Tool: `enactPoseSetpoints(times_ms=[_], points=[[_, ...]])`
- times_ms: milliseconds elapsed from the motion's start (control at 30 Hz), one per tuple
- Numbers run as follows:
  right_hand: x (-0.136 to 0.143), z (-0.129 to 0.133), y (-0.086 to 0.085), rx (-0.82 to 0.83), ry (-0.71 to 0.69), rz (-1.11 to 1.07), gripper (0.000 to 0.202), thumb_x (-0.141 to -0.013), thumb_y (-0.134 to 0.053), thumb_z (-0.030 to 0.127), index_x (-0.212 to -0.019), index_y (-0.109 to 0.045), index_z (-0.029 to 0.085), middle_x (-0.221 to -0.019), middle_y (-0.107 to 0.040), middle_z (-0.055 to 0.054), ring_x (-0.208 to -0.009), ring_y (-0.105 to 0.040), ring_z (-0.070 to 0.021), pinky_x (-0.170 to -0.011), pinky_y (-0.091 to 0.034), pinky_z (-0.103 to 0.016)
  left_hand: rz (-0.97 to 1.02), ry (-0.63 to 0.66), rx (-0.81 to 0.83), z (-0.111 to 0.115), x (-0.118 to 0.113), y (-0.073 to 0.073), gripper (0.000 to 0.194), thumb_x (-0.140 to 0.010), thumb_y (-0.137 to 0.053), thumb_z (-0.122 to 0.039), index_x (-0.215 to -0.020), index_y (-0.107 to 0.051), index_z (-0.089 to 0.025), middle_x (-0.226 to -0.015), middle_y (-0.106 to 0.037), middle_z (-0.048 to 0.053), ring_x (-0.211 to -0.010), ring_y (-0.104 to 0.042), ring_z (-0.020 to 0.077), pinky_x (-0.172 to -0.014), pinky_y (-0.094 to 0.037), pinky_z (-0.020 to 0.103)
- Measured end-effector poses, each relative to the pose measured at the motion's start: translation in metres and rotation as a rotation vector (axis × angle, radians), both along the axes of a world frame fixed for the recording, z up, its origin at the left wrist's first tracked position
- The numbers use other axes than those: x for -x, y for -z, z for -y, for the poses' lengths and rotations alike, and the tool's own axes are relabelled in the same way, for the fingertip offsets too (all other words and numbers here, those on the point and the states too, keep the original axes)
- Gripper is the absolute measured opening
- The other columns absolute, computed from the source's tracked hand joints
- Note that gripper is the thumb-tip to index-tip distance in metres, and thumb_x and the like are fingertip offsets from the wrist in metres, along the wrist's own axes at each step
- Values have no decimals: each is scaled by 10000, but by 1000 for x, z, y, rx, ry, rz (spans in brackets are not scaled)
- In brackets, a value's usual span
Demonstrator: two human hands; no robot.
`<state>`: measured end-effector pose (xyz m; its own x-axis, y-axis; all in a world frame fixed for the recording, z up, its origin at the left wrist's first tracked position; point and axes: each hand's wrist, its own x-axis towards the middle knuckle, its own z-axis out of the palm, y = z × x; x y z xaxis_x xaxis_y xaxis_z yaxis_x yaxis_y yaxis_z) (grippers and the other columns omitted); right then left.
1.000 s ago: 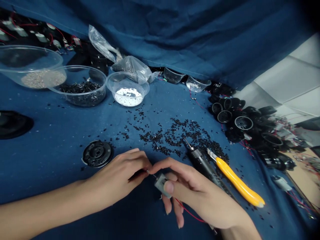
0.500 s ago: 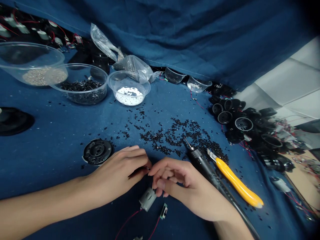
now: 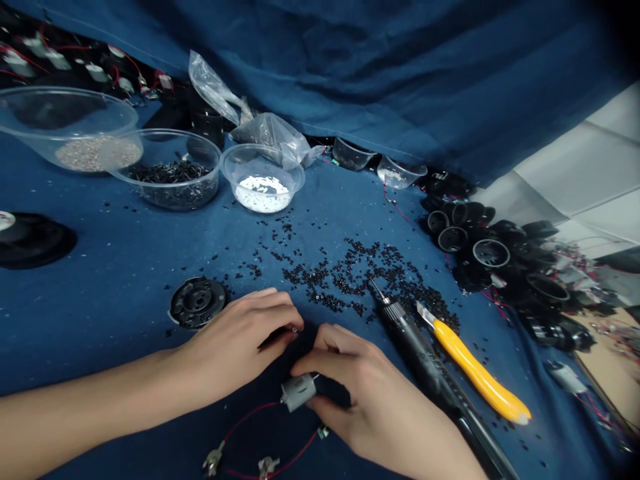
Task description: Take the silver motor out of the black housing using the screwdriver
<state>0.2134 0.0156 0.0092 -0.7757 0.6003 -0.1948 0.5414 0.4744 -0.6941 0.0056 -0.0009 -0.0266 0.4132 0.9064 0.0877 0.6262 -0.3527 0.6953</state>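
A: Finishes, quick?
B: On my feed: motor (image 3: 299, 393), smooth grey metal look, dull sheen. Round part (image 3: 199, 301), black plastic, mostly matt.
A: Tools?
B: Knife handle (image 3: 475, 370), glossy yellow plastic; blade (image 3: 425, 315), metal. I see a driver (image 3: 417, 348), smooth dark body, ribbed collar (image 3: 394, 311), metal bit (image 3: 379, 290).
A: Rest?
B: Bowl (image 3: 229, 176), clear glossy plastic. Bag (image 3: 273, 135), crinkled, shiny plastic. Counter cover (image 3: 120, 267), matt blue cloth. Curtain (image 3: 360, 67), creased cloth.

Blue cloth (image 3: 340, 203), red wires (image 3: 250, 414), black bits (image 3: 345, 285), bowls (image 3: 253, 165), knife (image 3: 475, 365)
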Motion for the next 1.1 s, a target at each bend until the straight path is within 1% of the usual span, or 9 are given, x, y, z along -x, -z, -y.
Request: enactPoseSetpoints(times_ms=[167,267,433,567,667,767,933,1033,1100], points=[[-3,-9,-1,-150,150,17,326,-802,-483,7,-989,-608,244,-929,-548,-6,-887,-513,-134,-733,-394,-246,-15,2,15,0,0,-1,152,-935,-502,-108,-899,-611,-208,-903,-617,-16,-888,-541,172,-790,-395,290],[-2,-11,3,-227,175,79,302,-804,-464,19,-986,-588,226,-913,-522,-20,-823,-500,-139,-668,-372,-246,-8,23,-5,-2,0,-3,161,-931,-508,-89,-920,-610,-213,-925,-627,-21,-885,-546,167,-802,-393,290],[2,-8,6,-219,178,41,291,-817,-454,41,-1009,-567,229,-913,-504,-15,-717,-487,-109,-594,-352,-225,10,12,8,-2,0,-4,141,-926,-528,-86,-894,-604,-200,-912,-628,-18,-886,-544,168,-786,-394,283],[3,-7,3,-89,229,-154,247,-808,-503,41,-958,-556,230,-891,-526,9,-759,-519,-94,-659,-408,-205,41,7,11,-2,1,-3,134,-911,-541,-86,-872,-603,-198,-876,-619,-16,-854,-548,165,-754,-395,272],[4,-8,0,136,308,-336,167,-825,-579,98,-930,-527,219,-852,-554,26,-758,-541,-78,-684,-447,-179,42,20,0,-2,2,-2,135,-911,-541,-92,-882,-623,-196,-876,-623,-9,-847,-547,166,-737,-394,267],[5,-8,1,326,412,-451,206,-815,-672,200,-963,-528,213,-811,-575,31,-712,-548,-71,-657,-459,-174,31,41,-9,-2,2,-3,180,-923,-506,-84,-901,-647,-193,-887,-620,3,-823,-542,164,-718,-396,266],[8,-10,9,334,495,-444,248,-787,-724,311,-965,-612,180,-943,-619,-27,-839,-598,-114,-764,-495,-231,-1,25,-1,-1,2,-4,150,-913,-541,-99,-903,-657,-192,-925,-611,22,-889,-550,186,-776,-416,290],[9,-12,16,338,456,-399,218,-758,-747,305,-898,-653,168,-885,-596,-14,-748,-549,-91,-656,-458,-204,14,25,2,-1,2,-2,143,-913,-550,-101,-887,-657,-191,-918,-619,17,-878,-551,181,-779,-420,289],[10,-14,19,384,497,-392,243,-731,-769,303,-893,-652,164,-829,-586,2,-678,-508,-73,-577,-407,-188,25,24,0,-2,2,0,142,-911,-557,-103,-882,-661,-196,-909,-627,8,-856,-550,175,-768,-420,283]])
